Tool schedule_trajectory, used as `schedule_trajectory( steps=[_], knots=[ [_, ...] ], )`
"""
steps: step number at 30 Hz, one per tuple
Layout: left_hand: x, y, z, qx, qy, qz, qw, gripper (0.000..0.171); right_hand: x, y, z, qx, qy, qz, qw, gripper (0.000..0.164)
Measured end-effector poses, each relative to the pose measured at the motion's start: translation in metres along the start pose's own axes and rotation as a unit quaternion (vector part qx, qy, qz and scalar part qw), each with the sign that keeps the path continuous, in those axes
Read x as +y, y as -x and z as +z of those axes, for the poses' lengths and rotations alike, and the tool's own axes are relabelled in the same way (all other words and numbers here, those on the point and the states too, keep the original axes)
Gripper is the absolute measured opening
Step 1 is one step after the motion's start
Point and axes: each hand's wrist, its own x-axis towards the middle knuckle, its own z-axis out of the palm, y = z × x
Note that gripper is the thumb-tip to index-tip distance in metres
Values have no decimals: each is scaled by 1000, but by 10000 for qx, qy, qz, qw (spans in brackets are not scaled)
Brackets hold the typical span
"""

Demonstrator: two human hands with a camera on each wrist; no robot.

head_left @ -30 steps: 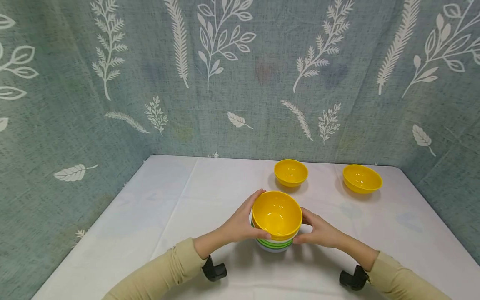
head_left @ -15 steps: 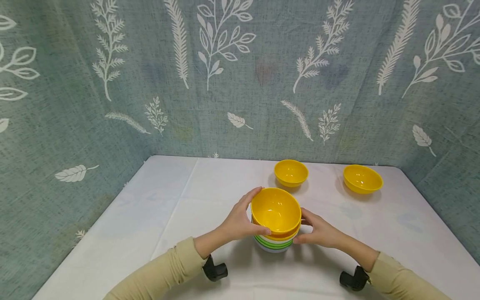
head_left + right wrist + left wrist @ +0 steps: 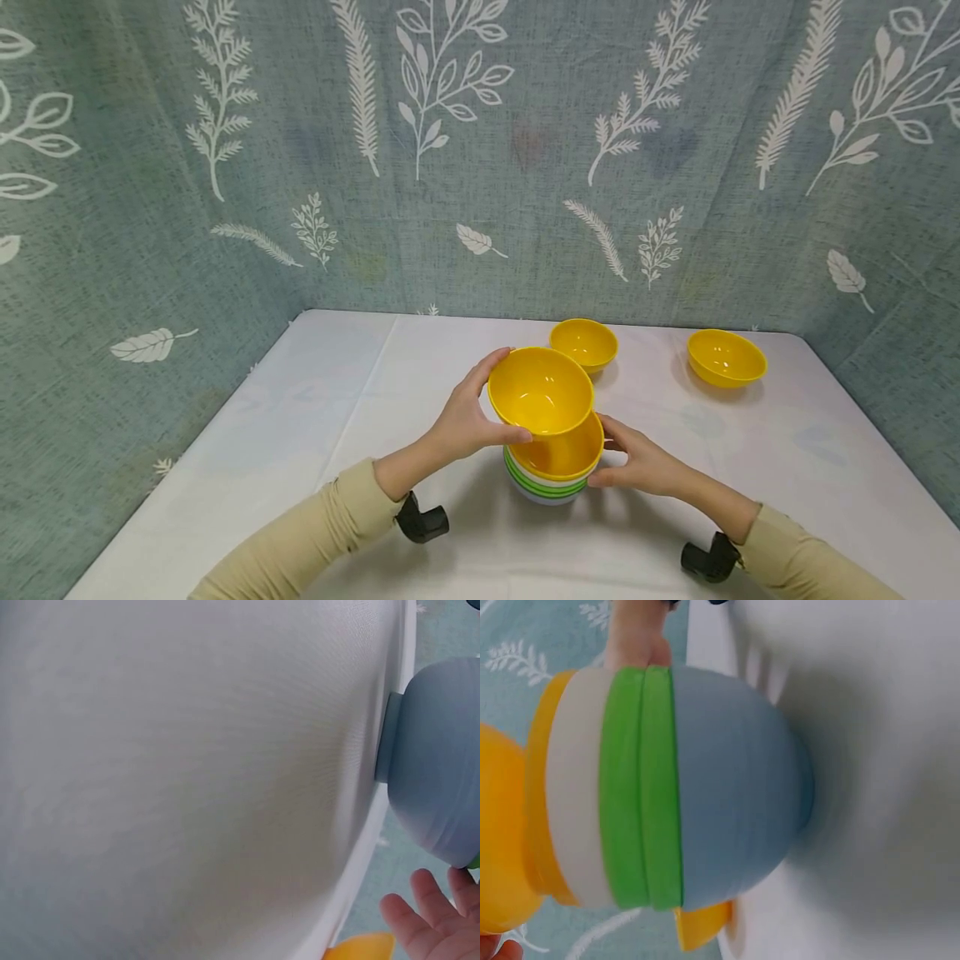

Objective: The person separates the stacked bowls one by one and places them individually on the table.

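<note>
Yellow bowl point(image 3: 538, 393) in your left hand point(image 3: 463, 423) — you pinch its left side, thumb on the near edge and fingers on the far edge. It is just below the middle of the head picture, a bit to the right, with its open top facing you. It sits partly in front of a stack of bowls point(image 3: 551, 490); you cannot tell if the two touch. Your right hand point(image 3: 637, 463) curves round the right side of the stack and holds it, with the thumb in front. From top to bottom, the stack goes yellow, white, two green, then blue-gray, and it stands on the white table point(image 3: 435, 358). Past your held bowl is a small yellow bowl point(image 3: 588, 337), partly hidden. One more yellow bowl point(image 3: 726, 358) sits at the right — well apart from the stack. Behind the table hangs a gray-green cloth point(image 3: 525, 158) with white leaves.
</note>
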Motion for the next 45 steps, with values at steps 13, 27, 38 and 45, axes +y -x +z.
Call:
schedule_trajectory(
  steps=[13,27,38,45],
  knots=[
    [-3,-19,-30,651,430,-471,9958,104,-1,0,-1,-6,28,72,10000,75],
    [-22,-40,-48,1227,-210,-822,9888,101,0,0,0,-23,2,212,9998,75],
    [-48,-51,-52,1447,-316,-978,9841,101,-3,-1,1,-16,-26,301,9995,76],
    [-74,-57,-58,1591,-309,-1279,9785,102,-1,-1,1,17,31,245,9997,76]
  ],
)
